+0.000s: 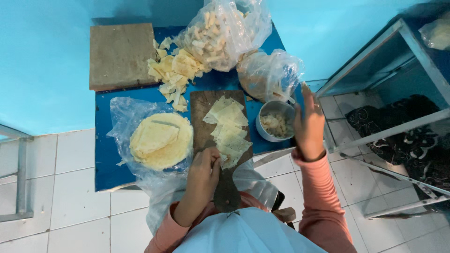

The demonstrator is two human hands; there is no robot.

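My left hand rests at the near end of a dark wooden cutting board, its fingers closed on the nearest of several pale triangular dough pieces laid along the board. My right hand is raised with open fingers beside a small metal bowl of crumbly filling, and holds nothing. A stack of round pale wrappers lies on clear plastic to the left of the board.
The low blue table also carries a brown block, a heap of cut dough scraps and two plastic bags. A metal-framed shelf stands to the right on the white tiled floor.
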